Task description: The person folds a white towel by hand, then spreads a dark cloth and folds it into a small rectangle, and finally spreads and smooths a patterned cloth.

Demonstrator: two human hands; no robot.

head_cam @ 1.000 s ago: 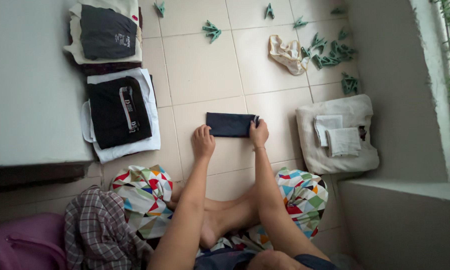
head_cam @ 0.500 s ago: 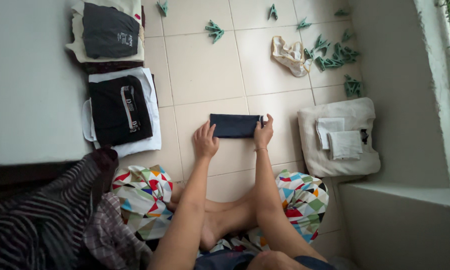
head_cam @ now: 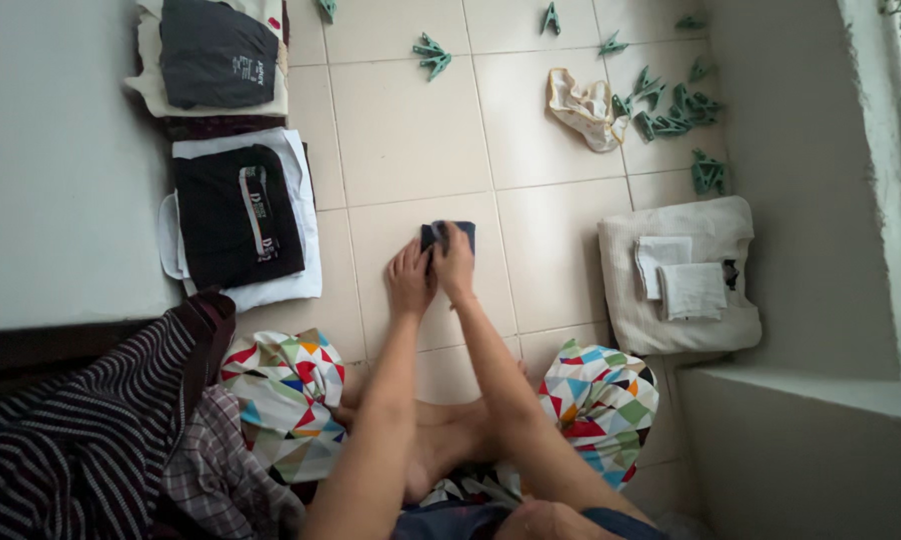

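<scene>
The dark folded cloth lies on the floor tile in front of the person's crossed legs; the right hand presses flat on it, fingers spread, while the left hand pins its near edge, neither grip closed around it. Flattening the fold evenly with edges aligned would keep it neat

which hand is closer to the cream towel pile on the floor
Right. The right hand rests on the small dark folded cloth, on the side toward the cream towel pile; the left hand sits beside it, farther away.
</scene>
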